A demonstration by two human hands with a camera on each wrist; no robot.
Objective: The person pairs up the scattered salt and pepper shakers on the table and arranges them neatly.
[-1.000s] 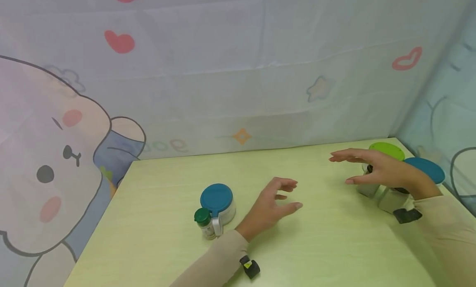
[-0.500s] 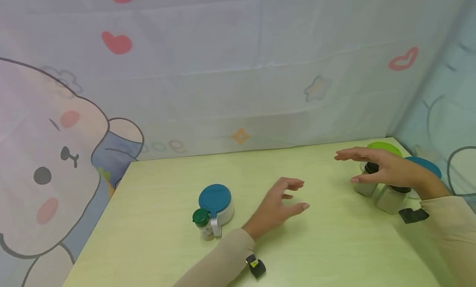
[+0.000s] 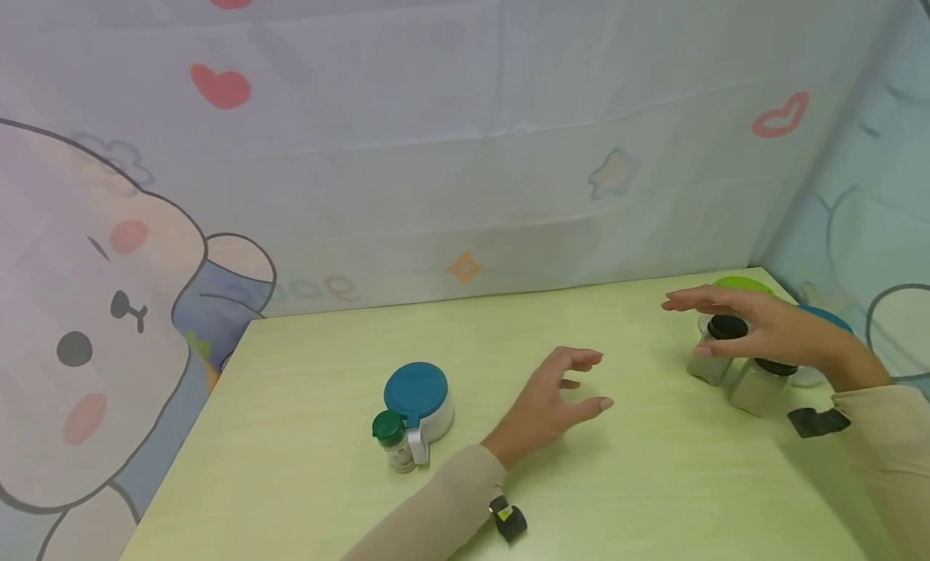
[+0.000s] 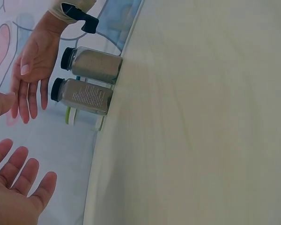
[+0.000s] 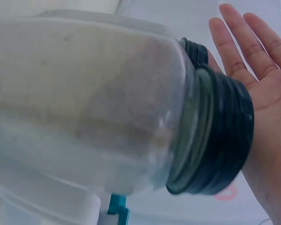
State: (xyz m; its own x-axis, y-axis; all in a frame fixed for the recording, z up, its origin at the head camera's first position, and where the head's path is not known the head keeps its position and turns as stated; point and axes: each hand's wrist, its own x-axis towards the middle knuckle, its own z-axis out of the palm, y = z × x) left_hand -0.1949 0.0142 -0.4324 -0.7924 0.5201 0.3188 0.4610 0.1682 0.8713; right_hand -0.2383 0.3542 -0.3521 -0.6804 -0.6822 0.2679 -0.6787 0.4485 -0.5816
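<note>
My left hand (image 3: pixel 541 404) is held over the middle of the table, fingers loosely bent and thumb apart, holding nothing. At the right, my right hand (image 3: pixel 781 331) hovers by two square clear jars with black lids, its thumb spread from the fingers and its palm free. The nearer jar (image 3: pixel 758 393) and the farther jar (image 3: pixel 706 366) stand upright, filled with greyish-brown powder. In the right wrist view, one jar (image 5: pixel 89 98) looms large in front of the palm. Behind the hand, a lime-green lid (image 3: pixel 743 284) and a blue lid (image 3: pixel 830 317) are partly hidden.
Left of my left hand stands a white pot with a blue lid (image 3: pixel 416 390) and a pale handle. A small green-capped shaker bottle (image 3: pixel 398 448) is right beside it. A printed cloth (image 3: pixel 436 165) hangs along the table's (image 3: pixel 305 399) back edge.
Both hands have drifted slightly right, fingers keeping the same spread. The black lids show more from behind the right hand. The whole head view has shifted a little, with the background sliding left.
</note>
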